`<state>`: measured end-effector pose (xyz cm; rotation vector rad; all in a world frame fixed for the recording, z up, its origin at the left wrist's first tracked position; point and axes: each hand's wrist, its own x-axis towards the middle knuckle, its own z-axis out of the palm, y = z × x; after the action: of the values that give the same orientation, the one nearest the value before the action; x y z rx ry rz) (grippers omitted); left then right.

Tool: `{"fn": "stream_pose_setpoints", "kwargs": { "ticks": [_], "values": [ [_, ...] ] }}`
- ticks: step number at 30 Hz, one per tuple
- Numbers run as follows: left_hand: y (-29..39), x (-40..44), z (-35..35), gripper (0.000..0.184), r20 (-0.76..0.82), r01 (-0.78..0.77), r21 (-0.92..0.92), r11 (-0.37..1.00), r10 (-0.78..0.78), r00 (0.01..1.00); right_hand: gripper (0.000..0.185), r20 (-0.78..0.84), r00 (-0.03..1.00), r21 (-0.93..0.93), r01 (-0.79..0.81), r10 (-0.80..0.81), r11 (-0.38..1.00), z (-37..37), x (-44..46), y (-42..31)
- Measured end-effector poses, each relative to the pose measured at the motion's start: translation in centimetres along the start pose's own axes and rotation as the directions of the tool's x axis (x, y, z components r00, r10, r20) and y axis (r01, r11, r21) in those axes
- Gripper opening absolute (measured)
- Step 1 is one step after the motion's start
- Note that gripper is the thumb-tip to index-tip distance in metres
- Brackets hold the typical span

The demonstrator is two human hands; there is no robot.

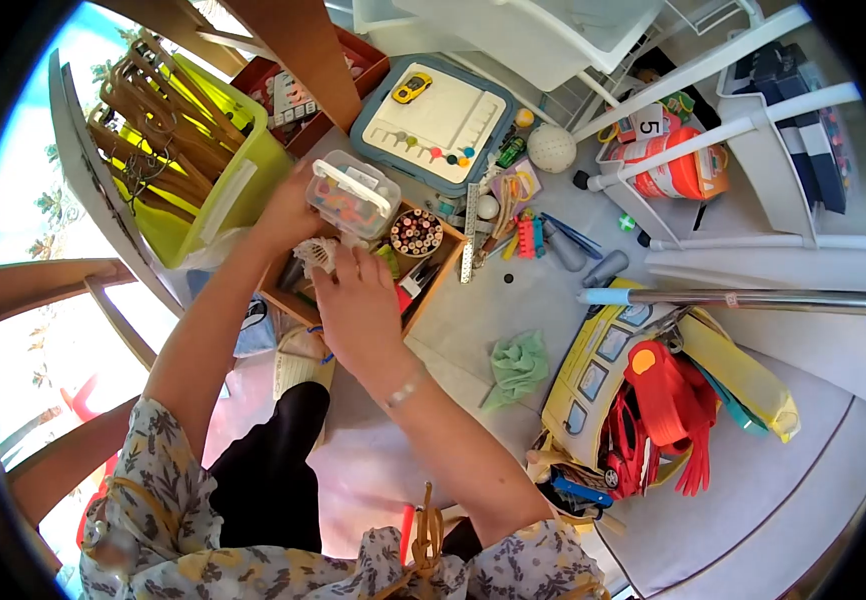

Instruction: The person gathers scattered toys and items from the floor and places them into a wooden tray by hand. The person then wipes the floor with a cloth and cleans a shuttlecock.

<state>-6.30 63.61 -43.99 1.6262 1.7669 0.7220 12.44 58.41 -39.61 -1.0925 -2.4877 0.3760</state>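
My left hand grips the side of a small clear plastic box with a white handle, holding it over a wooden box. Small colourful pieces show through its walls. Over the wooden box, my right hand has its fingers stretched down and somewhat apart; their tips are partly hidden. Beside its thumb lies a white lacy piece, and I cannot tell whether they touch. A round holder of colored pencils stands in the wooden box, right of my fingers.
A drawing board bearing a yellow toy car lies beyond. At left is a green bin of wooden hangers. Rightward are a white ball, a green cloth, a metal pole and a yellow bus-shaped bag.
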Motion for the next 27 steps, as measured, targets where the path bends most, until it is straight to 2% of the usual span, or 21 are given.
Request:
{"fn": "stream_pose_setpoints", "kwargs": {
  "ticks": [1, 2, 4, 6, 7, 8, 10, 11, 13, 14, 16, 17, 19, 22, 23, 24, 26, 27],
  "values": [
    [0.4, -0.2, 0.0, 0.057, -0.082, -0.001, 0.126, 0.992, 0.012, 0.997, 0.019, 0.036, 0.998, 0.163, -0.049, 0.044, 0.985, -1.7, -0.6, 0.0],
    [-0.4, -0.6, 0.0, 0.057, -0.087, 0.005, 0.126, 0.992, 0.006, 0.996, 0.017, 0.080, 0.993, 0.319, -0.104, 0.082, 0.942, -2.9, -1.3, 0.3],
    [-1.7, -1.2, 0.1, 0.057, -0.197, 0.032, 0.122, 0.992, -0.007, 0.980, 0.010, -0.047, 0.983, 0.378, -0.145, 0.175, 0.915, -3.6, -3.8, 2.8],
    [-0.9, -2.7, 0.0, 0.056, -0.258, 0.077, 0.045, 0.996, -0.063, 0.964, 0.014, -0.104, 0.854, 0.542, -0.381, 0.509, 0.749, -3.0, -4.5, 5.9],
    [-0.1, -3.8, 0.2, 0.056, -0.313, 0.113, -0.033, 0.993, -0.118, 0.942, 0.020, -0.079, 0.806, 0.539, -0.460, 0.587, 0.705, -2.6, -4.4, 8.1],
    [0.5, -4.7, 0.8, 0.056, -0.312, 0.110, -0.036, 0.993, -0.115, 0.943, 0.027, -0.058, 0.751, 0.535, -0.533, 0.658, 0.655, -2.0, -3.7, 10.4],
    [1.8, -6.6, 2.0, 0.057, -0.357, 0.123, -0.127, 0.984, -0.161, 0.920, 0.044, -0.239, 0.796, 0.400, -0.442, 0.557, 0.803, -0.5, -2.1, 14.2],
    [2.9, -7.2, 2.2, 0.057, -0.357, 0.119, -0.125, 0.985, -0.157, 0.921, 0.044, -0.242, 0.794, 0.400, -0.442, 0.558, 0.803, 0.0, -0.9, 15.2],
    [4.9, -8.1, 2.2, 0.059, -0.312, 0.049, -0.009, 0.999, -0.049, 0.949, 0.056, -0.269, 0.841, 0.073, -0.468, 0.470, 0.881, 0.9, 0.9, 16.5],
    [4.5, -8.1, 2.3, 0.059, -0.310, 0.049, -0.006, 0.999, -0.049, 0.950, 0.056, -0.269, 0.839, 0.076, -0.471, 0.473, 0.879, 1.2, 1.7, 16.9],
    [2.9, -8.1, 2.7, 0.062, -0.403, 0.104, -0.057, 0.993, -0.118, 0.908, 0.066, -0.163, 0.782, 0.054, -0.602, 0.602, 0.797, 1.8, 2.9, 17.4],
    [2.1, -8.1, 2.7, 0.062, -0.401, 0.104, -0.054, 0.993, -0.117, 0.908, 0.066, -0.162, 0.780, 0.057, -0.604, 0.604, 0.795, 1.8, 3.1, 17.7],
    [1.1, -8.1, 2.4, 0.064, -0.311, 0.125, -0.097, 0.987, -0.149, 0.939, 0.062, 0.001, 0.742, -0.077, -0.669, 0.671, 0.740, 1.3, 3.3, 18.9],
    [1.8, -8.4, 2.5, 0.061, -0.311, 0.128, -0.129, 0.983, -0.162, 0.936, 0.059, 0.031, 0.745, 0.003, -0.667, 0.667, 0.745, 1.0, 2.2, 21.3],
    [1.8, -8.6, 2.4, 0.061, -0.309, 0.126, -0.139, 0.982, -0.164, 0.937, 0.046, -0.097, 0.777, 0.034, -0.622, 0.622, 0.782, 0.6, 1.3, 21.3],
    [1.7, -8.7, 2.3, 0.058, -0.350, 0.131, -0.159, 0.979, -0.180, 0.919, 0.046, -0.103, 0.777, 0.019, -0.623, 0.621, 0.782, -0.6, 0.8, 20.8],
    [2.3, -8.8, 2.3, 0.055, -0.392, 0.118, -0.202, 0.972, -0.190, 0.900, 0.035, -0.094, 0.689, 0.263, -0.679, 0.718, 0.686, -3.7, -0.1, 19.6],
    [3.0, -8.7, 2.1, 0.050, -0.468, 0.078, -0.228, 0.971, -0.179, 0.866, 0.028, -0.147, 0.690, 0.326, -0.643, 0.709, 0.693, -5.0, -1.0, 19.0]
  ]
}}
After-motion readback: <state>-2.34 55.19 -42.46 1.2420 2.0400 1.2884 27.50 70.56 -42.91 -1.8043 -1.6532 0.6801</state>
